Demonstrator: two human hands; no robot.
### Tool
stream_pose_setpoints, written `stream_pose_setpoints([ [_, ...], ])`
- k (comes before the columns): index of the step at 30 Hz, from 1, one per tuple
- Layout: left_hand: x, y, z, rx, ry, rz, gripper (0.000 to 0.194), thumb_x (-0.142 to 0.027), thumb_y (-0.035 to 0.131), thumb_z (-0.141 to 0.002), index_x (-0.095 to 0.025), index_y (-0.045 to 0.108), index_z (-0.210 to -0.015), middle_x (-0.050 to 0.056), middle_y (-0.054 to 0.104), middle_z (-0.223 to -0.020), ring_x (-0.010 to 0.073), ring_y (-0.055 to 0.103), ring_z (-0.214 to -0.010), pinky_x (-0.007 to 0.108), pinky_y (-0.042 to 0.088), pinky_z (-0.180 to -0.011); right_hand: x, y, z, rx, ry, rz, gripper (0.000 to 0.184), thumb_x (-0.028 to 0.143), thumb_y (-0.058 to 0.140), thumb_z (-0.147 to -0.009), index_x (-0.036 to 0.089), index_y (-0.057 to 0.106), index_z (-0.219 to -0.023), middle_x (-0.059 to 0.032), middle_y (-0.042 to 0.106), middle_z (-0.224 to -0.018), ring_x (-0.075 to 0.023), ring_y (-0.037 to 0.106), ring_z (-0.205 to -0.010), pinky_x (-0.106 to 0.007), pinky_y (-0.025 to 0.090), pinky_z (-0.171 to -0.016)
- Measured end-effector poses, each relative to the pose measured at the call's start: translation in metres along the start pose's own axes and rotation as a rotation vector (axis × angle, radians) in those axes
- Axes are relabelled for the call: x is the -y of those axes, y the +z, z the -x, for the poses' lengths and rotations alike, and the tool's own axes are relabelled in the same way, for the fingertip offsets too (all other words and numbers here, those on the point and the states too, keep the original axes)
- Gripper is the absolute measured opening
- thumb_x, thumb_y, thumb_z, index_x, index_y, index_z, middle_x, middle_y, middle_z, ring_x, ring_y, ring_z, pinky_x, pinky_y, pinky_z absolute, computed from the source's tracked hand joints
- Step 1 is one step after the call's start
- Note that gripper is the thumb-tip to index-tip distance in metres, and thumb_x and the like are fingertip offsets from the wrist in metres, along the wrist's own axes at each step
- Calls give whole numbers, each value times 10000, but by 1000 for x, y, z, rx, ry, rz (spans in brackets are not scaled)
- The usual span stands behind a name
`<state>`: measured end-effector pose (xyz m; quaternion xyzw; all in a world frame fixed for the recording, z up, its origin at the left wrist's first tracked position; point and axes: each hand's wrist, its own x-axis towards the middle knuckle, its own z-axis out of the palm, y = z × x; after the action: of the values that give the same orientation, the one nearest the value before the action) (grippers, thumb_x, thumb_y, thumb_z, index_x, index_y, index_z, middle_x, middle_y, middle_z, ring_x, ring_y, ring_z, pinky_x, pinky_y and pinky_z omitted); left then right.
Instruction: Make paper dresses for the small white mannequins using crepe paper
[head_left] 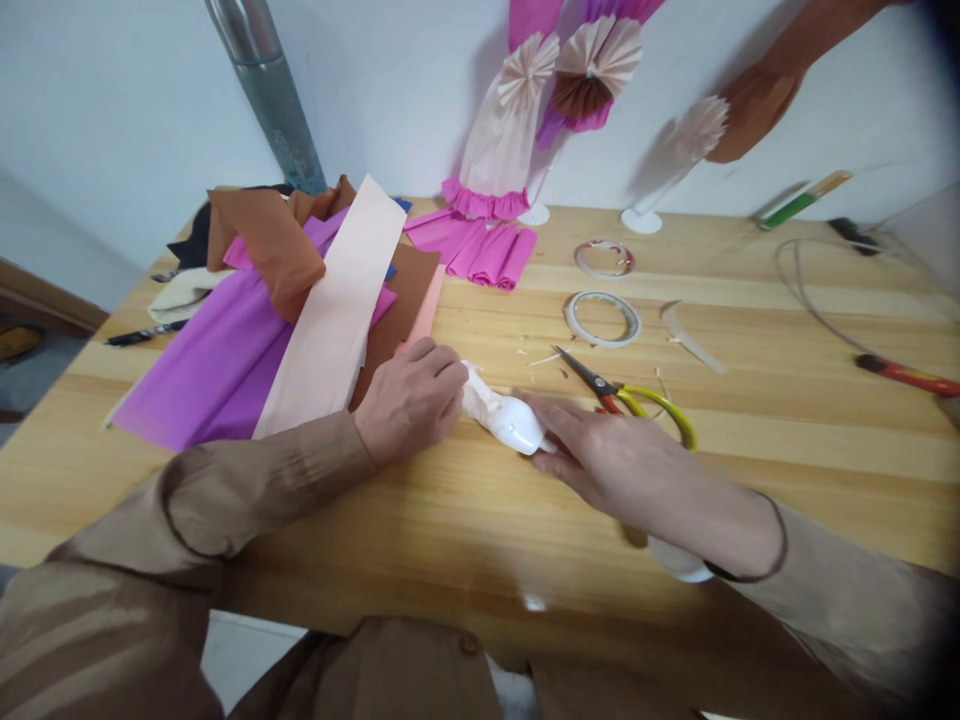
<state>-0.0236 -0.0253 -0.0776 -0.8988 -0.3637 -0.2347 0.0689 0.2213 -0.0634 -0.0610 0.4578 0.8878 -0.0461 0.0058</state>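
Observation:
A small white dress form [517, 424] lies tilted on its side between my hands, low over the wooden table. Its smooth rounded end points right, and pale, crinkled material wraps its left part. My left hand [412, 400] is closed at the left end, fingers pinched on the form or its wrapping; the fingertips are partly hidden. From the rounded end a thin rod runs into my right hand [607, 450], which grips it between thumb and fingers. A white round base [679, 560] shows below my right wrist. Scissors [619, 390] with yellow and red handles lie just beyond that hand.
Left of my hands is a pile of crepe paper with a pale pink strip [330, 310] on top. Two tape rolls [604, 318] lie ahead. Paper-dressed forms [495, 140] stand by the wall near a bottle [274, 110]. A red-handled tool [907, 375] lies right.

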Motion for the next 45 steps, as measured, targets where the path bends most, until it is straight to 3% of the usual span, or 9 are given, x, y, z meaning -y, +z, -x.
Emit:
stream_pose_setpoints([
  [2, 0, 0, 0, 8, 1, 1, 154, -127, 490, -862, -153, 575, -736, 59, 650, -816, 179, 533, -805, 268, 469, -651, -2, -3, 1, -21, -16, -10, 513, 265, 601, -860, 180, 480, -1351, -77, 744, -1057, -222, 725, -749, -284, 449, -521],
  [4, 1, 0, 0, 20, 2, 4, 159, -126, 484, -867, -153, 576, -741, 58, 650, -820, 177, 534, -809, 269, 473, -659, -1, -9, 2, -77, -51, -15, 457, 265, 558, -897, 169, 496, -1340, -100, 723, -1114, -223, 719, -806, -296, 477, -572],
  [7, 1, -1, 0, 20, 11, 12, 169, -126, 474, -875, -154, 576, -743, 57, 653, -827, 175, 538, -817, 269, 479, -668, 6, -21, 0, -137, -236, -41, 280, 222, 439, -963, 177, 618, -1174, -75, 715, -948, -181, 673, -733, -285, 455, -583],
  [9, 1, 0, 0, 11, 22, 11, 179, -125, 467, -881, -153, 577, -743, 55, 654, -818, 174, 543, -815, 269, 485, -676, 11, -26, -3, -134, -363, -40, 290, 206, 394, -981, 189, 649, -1119, -39, 659, -792, -156, 611, -638, -281, 418, -554],
  [11, 2, 0, 0, -2, 26, 3, 186, -127, 465, -884, -152, 574, -735, 54, 653, -801, 171, 547, -805, 269, 490, -683, 13, -26, -8, -113, -416, -14, 299, 209, 399, -981, 194, 636, -1162, -28, 621, -770, -153, 580, -621, -284, 404, -548],
  [16, 3, 2, 1, -15, 34, 7, 167, -125, 486, -874, -149, 573, -734, 51, 662, -801, 172, 564, -806, 271, 503, -700, 9, -16, -16, -120, -393, 56, 321, 234, 473, -956, 148, 592, -1241, -55, 641, -809, -182, 619, -700, -286, 420, -568],
  [22, 2, 1, 0, -7, 30, 16, 170, -135, 480, -885, -150, 566, -739, 54, 661, -808, 170, 569, -809, 275, 510, -712, 7, -15, -16, -83, -316, 53, 284, 245, 518, -937, 159, 613, -1190, -91, 696, -938, -192, 650, -714, -293, 441, -570],
  [38, 4, 0, 0, -3, -40, 138, 167, -131, 456, -863, -164, 533, -718, 74, 673, -840, 174, 588, -821, 278, 515, -712, 3, -12, -14, -107, -254, -9, 277, 260, 546, -916, 195, 619, -1175, -80, 718, -1006, -186, 672, -690, -257, 399, -475],
  [45, 4, 1, -1, 21, -85, 169, 149, -135, 467, -850, -171, 527, -717, 71, 668, -851, 175, 579, -831, 280, 504, -713, 5, -10, -15, -121, -273, -27, 271, 237, 492, -943, 157, 602, -1177, -111, 713, -1065, -199, 688, -697, -302, 466, -555],
])
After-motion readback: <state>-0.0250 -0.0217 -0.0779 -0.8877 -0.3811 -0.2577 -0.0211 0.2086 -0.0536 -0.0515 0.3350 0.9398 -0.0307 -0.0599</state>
